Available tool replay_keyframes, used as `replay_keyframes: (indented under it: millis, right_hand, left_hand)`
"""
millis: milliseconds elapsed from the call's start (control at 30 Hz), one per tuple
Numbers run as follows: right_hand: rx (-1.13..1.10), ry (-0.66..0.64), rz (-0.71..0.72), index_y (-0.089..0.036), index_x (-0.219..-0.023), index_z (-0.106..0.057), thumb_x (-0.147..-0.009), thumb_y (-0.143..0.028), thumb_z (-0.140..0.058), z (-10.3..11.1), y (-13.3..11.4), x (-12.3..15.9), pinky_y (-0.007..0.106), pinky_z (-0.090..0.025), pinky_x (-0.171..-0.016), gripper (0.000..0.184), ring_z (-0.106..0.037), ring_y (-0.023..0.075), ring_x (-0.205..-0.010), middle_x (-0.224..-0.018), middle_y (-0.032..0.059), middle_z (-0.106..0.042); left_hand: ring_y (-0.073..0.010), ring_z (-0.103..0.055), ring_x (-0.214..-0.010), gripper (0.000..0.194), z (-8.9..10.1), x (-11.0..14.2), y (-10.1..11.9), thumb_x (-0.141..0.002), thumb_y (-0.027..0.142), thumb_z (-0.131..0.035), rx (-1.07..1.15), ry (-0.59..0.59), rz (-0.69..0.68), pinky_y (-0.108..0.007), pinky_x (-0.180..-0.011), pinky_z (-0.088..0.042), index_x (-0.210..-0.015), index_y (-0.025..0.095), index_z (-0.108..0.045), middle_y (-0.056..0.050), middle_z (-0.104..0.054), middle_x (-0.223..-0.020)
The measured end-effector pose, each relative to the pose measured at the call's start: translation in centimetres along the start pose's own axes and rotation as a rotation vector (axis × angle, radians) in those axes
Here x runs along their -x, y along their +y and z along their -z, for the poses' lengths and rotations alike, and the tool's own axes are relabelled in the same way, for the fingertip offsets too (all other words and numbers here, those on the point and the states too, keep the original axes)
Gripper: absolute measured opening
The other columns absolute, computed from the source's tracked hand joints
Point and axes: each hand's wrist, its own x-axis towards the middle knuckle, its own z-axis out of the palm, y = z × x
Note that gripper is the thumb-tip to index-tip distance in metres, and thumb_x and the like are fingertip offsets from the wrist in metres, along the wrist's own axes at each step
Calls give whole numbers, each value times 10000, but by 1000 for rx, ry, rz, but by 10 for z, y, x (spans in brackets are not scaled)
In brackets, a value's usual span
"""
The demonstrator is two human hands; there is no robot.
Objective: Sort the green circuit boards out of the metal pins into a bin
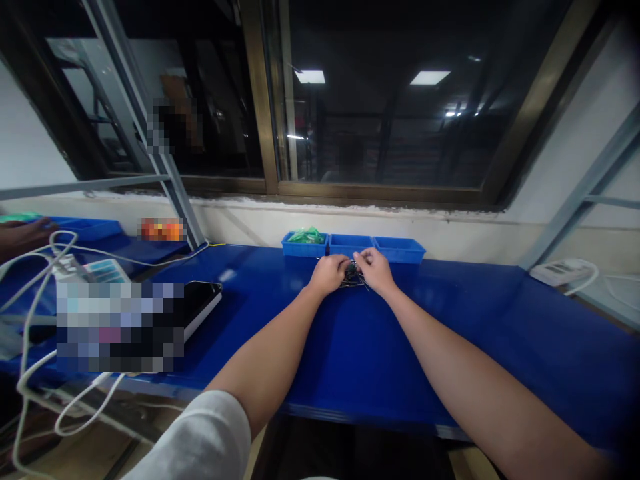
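Clamping dark wires (pixel 352 275) in L hand (pixel 327 275), R hand (pixel 375 270) fingers (pixel 360 259); blue bench (pixel 440 347), window (pixel 380 100) ahead.

Small-parts assembly workshop
A blue surface (pixel 440 333) with blue plastic parts bins (pixel 350 245), a power strip (pixel 560 272), and trailing white cables (pixel 20 385).

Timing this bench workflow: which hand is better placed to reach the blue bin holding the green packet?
Probably the left hand: it sits just below that blue bin, while the right hand is nearer the far bin. Both touch the dark wiry bundle.
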Motion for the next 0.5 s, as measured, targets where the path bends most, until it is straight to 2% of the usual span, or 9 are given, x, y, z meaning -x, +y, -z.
replay_keyframes:
  millis: [67,167,367,500]
  right_hand:
    - [-55,-53,13,-186,-734,-528,-737,-440,-556,-1,2,0,245,-407,-548,255,-550,134,-535,-585,0,-606]
    - [-74,-108,29,-182,-680,-525,-713,-402,-570,-2,4,1,247,-409,-538,227,-543,133,-539,-597,7,-597]
    - [-194,-69,35,-177,-809,-561,-662,-331,-606,1,0,1,253,-431,-569,217,-538,128,-547,-595,-12,-585]
    - [-302,-95,7,-174,-693,-592,-631,-328,-619,6,1,0,252,-439,-553,168,-551,134,-564,-622,10,-609]
  left_hand:
    - [-143,-591,-751,267,0,-1,-2,-870,245,-386,-32,-11,11,-240,-706,-421,-798,187,-636,-35,-669,-821]
    - [-140,-573,-738,277,0,-1,-3,-879,241,-357,-63,-26,18,-244,-691,-409,-775,181,-607,-37,-651,-806]
    - [-151,-569,-759,266,1,-2,-6,-876,236,-350,-119,-91,11,-264,-726,-401,-782,189,-593,-33,-641,-803]
    - [-158,-582,-793,274,1,-3,-6,-875,237,-359,-138,-121,-4,-282,-773,-394,-785,195,-615,-28,-652,-797]
